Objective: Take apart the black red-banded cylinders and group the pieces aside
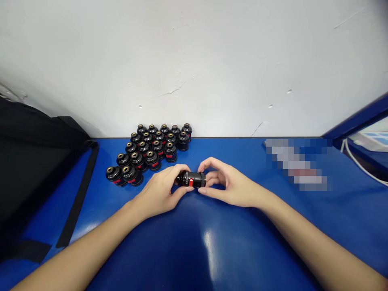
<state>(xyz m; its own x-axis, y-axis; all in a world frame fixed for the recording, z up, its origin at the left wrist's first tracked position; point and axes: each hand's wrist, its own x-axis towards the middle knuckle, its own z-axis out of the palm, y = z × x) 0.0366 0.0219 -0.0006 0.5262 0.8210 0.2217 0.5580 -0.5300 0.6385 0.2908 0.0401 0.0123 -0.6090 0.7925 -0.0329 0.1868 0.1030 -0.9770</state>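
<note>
- Head view: black cylinder (195,180) sideways between both hands, over the blue table (242,250)
- Left hand (162,186) pinches its left end
- Right hand (230,182) curls about its right end; cannot tell whether fingers press
- This one seems unfinished; similar pieces (144,150) stand in rows, completion unclear

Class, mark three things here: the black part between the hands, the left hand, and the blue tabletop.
Black part (196,179), head view: middle of its side.
Left hand (161,185), head view: back of the hand.
Blue tabletop (182,250), head view: bare front area.
</note>
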